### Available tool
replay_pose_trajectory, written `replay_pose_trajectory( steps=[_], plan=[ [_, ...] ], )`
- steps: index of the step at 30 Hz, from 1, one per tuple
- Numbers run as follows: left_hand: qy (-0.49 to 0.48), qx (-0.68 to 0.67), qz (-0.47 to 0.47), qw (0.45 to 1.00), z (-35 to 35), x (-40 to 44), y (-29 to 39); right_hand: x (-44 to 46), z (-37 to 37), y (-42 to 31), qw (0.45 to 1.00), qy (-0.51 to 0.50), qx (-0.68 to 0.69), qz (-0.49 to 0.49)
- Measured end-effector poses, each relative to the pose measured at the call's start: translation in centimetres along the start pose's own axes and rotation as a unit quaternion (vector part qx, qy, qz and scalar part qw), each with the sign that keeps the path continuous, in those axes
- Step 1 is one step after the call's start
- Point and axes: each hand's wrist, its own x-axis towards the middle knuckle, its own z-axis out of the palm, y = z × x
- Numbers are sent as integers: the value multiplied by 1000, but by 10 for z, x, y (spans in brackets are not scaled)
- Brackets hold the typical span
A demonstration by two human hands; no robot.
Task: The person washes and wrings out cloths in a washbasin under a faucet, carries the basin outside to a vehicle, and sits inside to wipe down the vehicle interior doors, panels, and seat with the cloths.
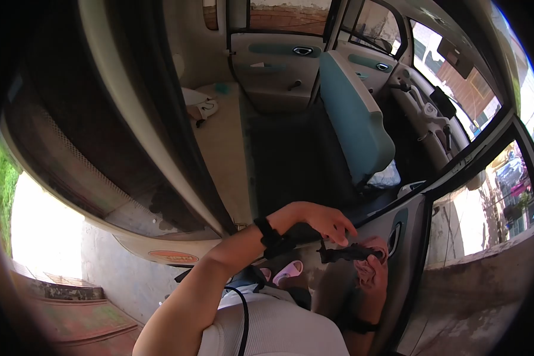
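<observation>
A crumpled pink cloth (366,274) is gripped in my right hand (375,270), beside the inside of the open vehicle door. A long dark object (341,255) with a narrow, bent end sticks out leftward from the cloth; its kind is unclear. My left hand (326,222) hangs just above this dark object, its fingers loosely bent and apart, with nothing seen in them. Whether those fingertips touch the object cannot be made out. Part of my right hand is covered by the cloth.
The open door (400,237) with its handle stands at my right. Ahead are a blue-green seat back (353,118), a dark floor (291,160) and a beige bench (219,142) bearing a white item (207,108). Handlebars (424,107) are at the front.
</observation>
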Motion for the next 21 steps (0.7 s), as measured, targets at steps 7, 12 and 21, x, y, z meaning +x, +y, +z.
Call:
replay_pose_trajectory(
  steps=[7,12,21],
  plan=[
    [542,-273,56,793,-77,-58,-20,-5,-16,-17,1000,-2,9,13],
    [635,-295,34,713,-87,-72,-43,15,-27,-12,989,-40,-83,-115],
    [602,-308,1,737,-90,-65,-43,-6,-58,-5,997,11,-60,-50]
  ],
)
